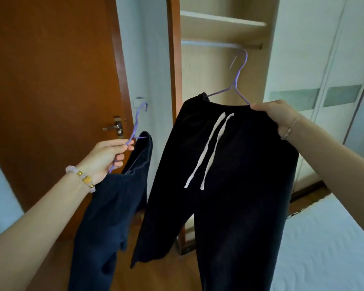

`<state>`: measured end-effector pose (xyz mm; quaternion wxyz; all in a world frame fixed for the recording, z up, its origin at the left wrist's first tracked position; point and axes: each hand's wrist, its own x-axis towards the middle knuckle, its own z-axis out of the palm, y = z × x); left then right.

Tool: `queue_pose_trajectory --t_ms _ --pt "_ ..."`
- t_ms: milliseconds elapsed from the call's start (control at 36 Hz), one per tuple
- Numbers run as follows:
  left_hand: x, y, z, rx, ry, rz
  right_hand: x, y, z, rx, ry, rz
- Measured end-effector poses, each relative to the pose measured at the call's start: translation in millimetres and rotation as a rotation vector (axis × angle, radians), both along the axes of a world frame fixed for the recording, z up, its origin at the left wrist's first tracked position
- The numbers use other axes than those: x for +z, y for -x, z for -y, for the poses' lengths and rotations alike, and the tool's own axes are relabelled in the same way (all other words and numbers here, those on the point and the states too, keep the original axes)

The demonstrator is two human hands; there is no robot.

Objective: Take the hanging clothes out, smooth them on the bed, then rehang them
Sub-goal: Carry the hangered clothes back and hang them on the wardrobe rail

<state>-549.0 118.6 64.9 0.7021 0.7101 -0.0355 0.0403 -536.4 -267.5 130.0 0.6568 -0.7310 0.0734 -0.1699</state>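
At eight o'clock the left hand [105,158] curls round the hanger [136,124] of the navy garment [105,217], at two the right hand [275,116] pinches the black trousers [229,185] at the waistband, which I'd say could slip off their tilted hanger [236,78].

The bed [324,248] filled the lower right corner, a white sheet [334,223] spread over its top with faint ripples in the cloth. Its near edge ran on a slant beside the brown wooden floor [156,276], which stretched from the foot of the open wardrobe [250,66] toward the bottom of the view. Inside the wardrobe a pale shelf [219,19] sat high up, and just under it a light rail [210,44] crossed from side to side.
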Motion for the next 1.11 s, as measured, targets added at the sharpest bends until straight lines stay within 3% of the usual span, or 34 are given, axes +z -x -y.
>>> queue_pose_trajectory --t_ms 278,639,1111 --pt "-21.4 -154.3 19.4 -0.068 -0.035 -0.056 -23.1 -151.8 32.2 -0.101 -0.002 -0.068" --pt "-6.6 -350.9 117.8 -0.379 0.006 -0.112 -12.4 -294.8 74.3 -0.238 0.074 -0.091" --pt "37.6 -548.3 260.7 -0.602 0.506 -0.139 -9.6 -455.4 114.2 -0.327 0.229 -0.049"
